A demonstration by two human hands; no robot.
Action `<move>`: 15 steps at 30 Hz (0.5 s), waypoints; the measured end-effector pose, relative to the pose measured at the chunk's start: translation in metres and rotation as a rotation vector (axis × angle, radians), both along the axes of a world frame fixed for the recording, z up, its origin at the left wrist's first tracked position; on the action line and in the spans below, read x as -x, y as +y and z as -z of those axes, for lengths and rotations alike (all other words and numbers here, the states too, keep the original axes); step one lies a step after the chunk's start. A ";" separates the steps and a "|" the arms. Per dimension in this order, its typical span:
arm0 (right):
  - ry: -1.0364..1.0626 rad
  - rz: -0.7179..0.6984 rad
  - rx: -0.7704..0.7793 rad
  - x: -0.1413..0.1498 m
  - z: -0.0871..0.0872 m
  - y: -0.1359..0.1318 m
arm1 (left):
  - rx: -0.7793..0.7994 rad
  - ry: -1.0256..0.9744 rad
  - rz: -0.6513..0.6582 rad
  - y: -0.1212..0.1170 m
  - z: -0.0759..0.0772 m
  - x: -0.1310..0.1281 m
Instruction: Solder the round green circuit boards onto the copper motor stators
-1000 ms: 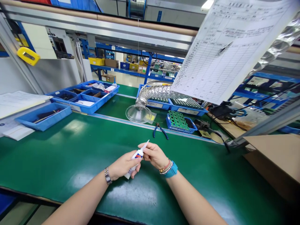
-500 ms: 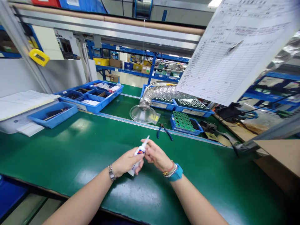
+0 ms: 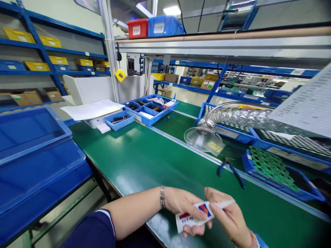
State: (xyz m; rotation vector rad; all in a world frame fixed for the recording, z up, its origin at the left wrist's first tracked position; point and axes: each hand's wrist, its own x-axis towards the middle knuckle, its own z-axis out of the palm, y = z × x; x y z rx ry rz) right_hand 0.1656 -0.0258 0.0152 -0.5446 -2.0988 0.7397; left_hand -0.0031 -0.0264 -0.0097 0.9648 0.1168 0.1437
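1. Over the tabletop, just in from its near edge: left hand wrapped round a white tube, thumb on the printed label. Tube tilted, nozzle pointing across the right hand.
2. Right hand curled, nearly closed, thumb at the tube's neck; can't tell whether it grips.
3. Farther in: blue-handled pliers, handles spread, head on the pale strip crossing the tabletop.
4. Past strip, rightward: blue tray bearing green circuit boards.
5. Beyond pliers: clear funnel hood on silvery duct.
6. Toward tabletop's left end: small blue tray, compartmented tray behind.
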 end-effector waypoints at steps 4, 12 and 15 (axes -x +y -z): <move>-0.008 0.107 -0.117 0.001 0.009 -0.006 | -0.129 0.040 -0.037 0.002 -0.001 0.000; -0.023 0.522 0.231 0.003 0.051 0.019 | -0.823 0.669 -0.623 0.004 -0.002 -0.004; -0.031 0.567 0.335 0.004 0.062 0.024 | -1.137 0.919 -0.726 0.004 0.006 -0.008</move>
